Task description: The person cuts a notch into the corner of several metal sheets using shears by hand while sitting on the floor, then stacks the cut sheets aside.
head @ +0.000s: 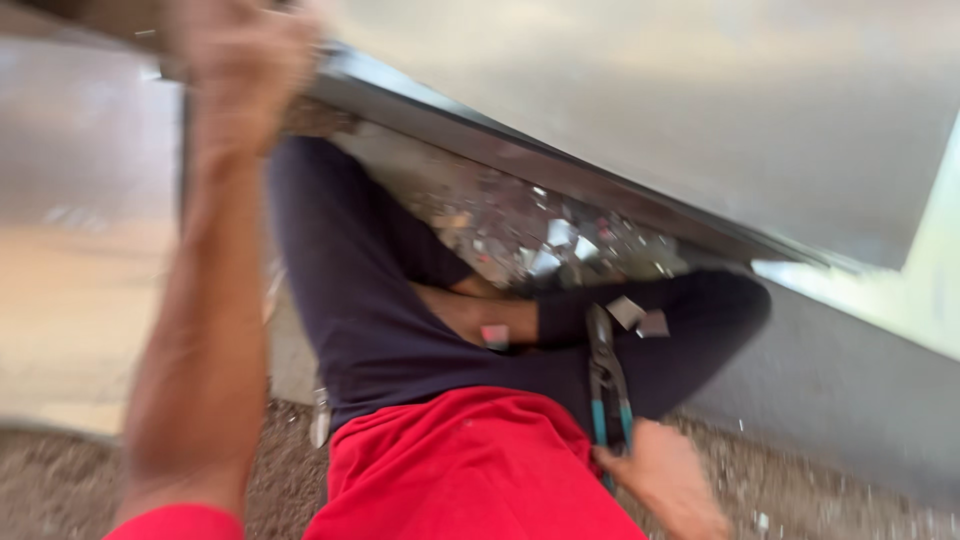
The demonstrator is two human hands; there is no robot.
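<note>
Gritty floor; R hand [665, 480] grips pliers [608, 385].

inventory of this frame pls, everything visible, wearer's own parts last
sheet metal panel: 1, grey, tilted across top right
snips: 1, teal handles, resting on lap, in right hand
scraps: many, shiny, small, on ground beyond legs
ground: 1, brown, gritty, bottom
trousers: 1, dark navy, centre
shirt: 1, red, bottom centre
left hand: 1, raised, blurred, at panel's top-left edge
right hand: 1, bottom right, gripping snips handles
</note>
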